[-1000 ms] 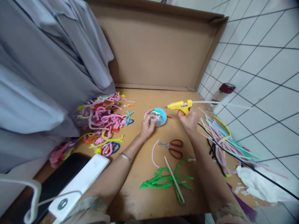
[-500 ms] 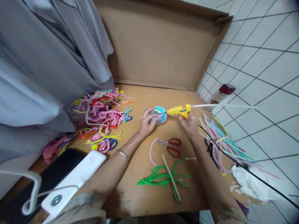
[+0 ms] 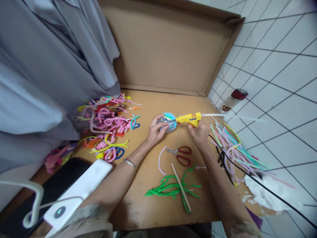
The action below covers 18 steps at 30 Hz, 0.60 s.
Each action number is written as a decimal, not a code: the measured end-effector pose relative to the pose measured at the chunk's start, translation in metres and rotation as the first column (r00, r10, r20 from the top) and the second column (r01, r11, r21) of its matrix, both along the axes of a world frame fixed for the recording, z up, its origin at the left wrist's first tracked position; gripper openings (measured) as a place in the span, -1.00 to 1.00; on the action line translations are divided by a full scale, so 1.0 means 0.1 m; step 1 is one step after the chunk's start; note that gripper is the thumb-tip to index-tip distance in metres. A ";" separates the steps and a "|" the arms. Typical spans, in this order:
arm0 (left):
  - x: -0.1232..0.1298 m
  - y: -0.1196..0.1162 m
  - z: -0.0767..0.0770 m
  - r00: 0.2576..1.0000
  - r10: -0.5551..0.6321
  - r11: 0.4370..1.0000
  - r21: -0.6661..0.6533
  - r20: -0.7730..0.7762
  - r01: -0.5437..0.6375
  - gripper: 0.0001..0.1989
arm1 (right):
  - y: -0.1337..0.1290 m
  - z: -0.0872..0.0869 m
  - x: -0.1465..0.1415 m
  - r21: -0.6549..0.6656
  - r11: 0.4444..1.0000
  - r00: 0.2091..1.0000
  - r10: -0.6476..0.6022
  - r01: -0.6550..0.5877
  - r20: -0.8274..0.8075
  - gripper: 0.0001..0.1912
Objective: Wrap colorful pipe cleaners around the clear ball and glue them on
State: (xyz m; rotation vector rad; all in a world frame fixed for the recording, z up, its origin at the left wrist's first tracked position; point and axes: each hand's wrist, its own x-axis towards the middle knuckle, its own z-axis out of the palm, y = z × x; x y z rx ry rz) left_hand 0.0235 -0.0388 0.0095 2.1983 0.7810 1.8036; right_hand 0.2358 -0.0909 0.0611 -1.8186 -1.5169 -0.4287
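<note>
My left hand (image 3: 157,129) is closed on a round, shiny disc (image 3: 172,116) with a blue rim, at the middle of the table. A short pale piece lies by its fingertips; its exact hold is too small to tell. My right hand (image 3: 200,133) grips a yellow glue gun (image 3: 184,118), a long clear stick coming out of its back. The gun's nozzle points left and is over the disc's right part. Below the hands lie red-handled scissors (image 3: 183,156) and a curved lilac pipe cleaner (image 3: 160,160).
Green pipe cleaners (image 3: 164,188) lie under a pale stick (image 3: 181,187) near the front. Colourful pipe cleaners (image 3: 111,115) are heaped left, lilac ones (image 3: 230,152) right. A black cable (image 3: 267,188), white power bank (image 3: 99,168) and red-lidded jar (image 3: 239,94) are also in view.
My right hand and the glue gun have shifted slightly left and down, the clear stick tilting a little lower at its far end. My left hand stays on the disc.
</note>
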 end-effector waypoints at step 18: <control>0.01 0.01 -0.01 1.000 -0.019 1.000 -0.014 0.014 0.020 -0.78 | -0.01 0.02 0.02 -0.042 0.999 1.000 0.017 -0.017 -0.001 -0.65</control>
